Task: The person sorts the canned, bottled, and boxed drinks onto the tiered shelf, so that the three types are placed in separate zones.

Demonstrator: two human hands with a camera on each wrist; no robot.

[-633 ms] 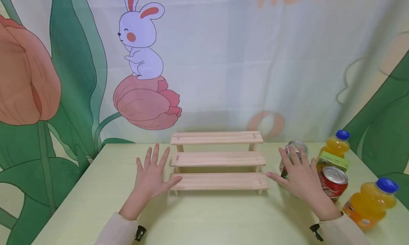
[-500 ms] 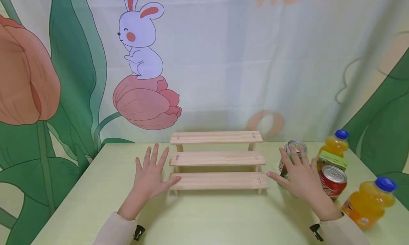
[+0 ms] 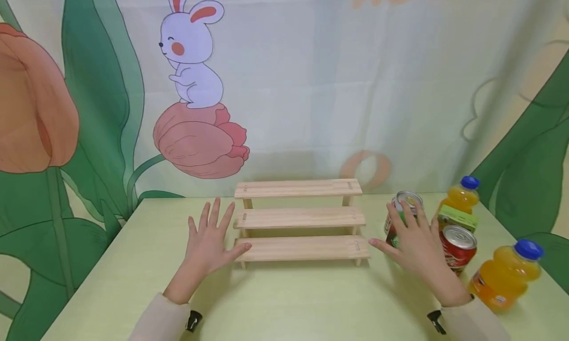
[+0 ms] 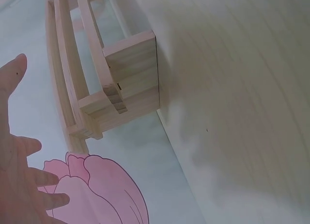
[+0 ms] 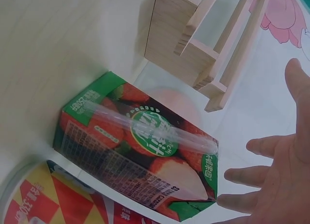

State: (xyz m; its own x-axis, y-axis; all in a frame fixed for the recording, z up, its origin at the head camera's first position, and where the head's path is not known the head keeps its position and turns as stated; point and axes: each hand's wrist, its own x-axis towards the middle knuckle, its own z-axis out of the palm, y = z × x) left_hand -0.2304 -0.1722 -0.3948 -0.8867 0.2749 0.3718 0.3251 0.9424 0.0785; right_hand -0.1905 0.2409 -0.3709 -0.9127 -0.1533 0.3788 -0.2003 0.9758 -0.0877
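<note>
A three-step wooden shelf [image 3: 300, 217] stands at the middle back of the table. My left hand [image 3: 208, 249] is raised over the table at the shelf's left, fingers spread and holding nothing; its thumb overlaps the lowest board in the head view. On the other side my right hand [image 3: 418, 249] hovers with straight, spread fingers, also holding nothing. It partly hides a silver-topped can [image 3: 409, 198] and stands just left of a red soda can [image 3: 460, 247]. In the right wrist view, a strawberry juice box [image 5: 145, 141] with a straw on its side is near my fingertips.
An orange juice bottle [image 3: 504, 277] with a blue cap stands at the front right. Behind the red can are a green-topped carton [image 3: 458, 218] and another orange bottle [image 3: 462, 195]. A printed curtain [image 3: 284, 84] with a rabbit and tulips hangs along the table's back edge.
The head view has shifted a little, so the shelf and drinks sit slightly further left and higher. Both hands keep nearly the same spread pose.
</note>
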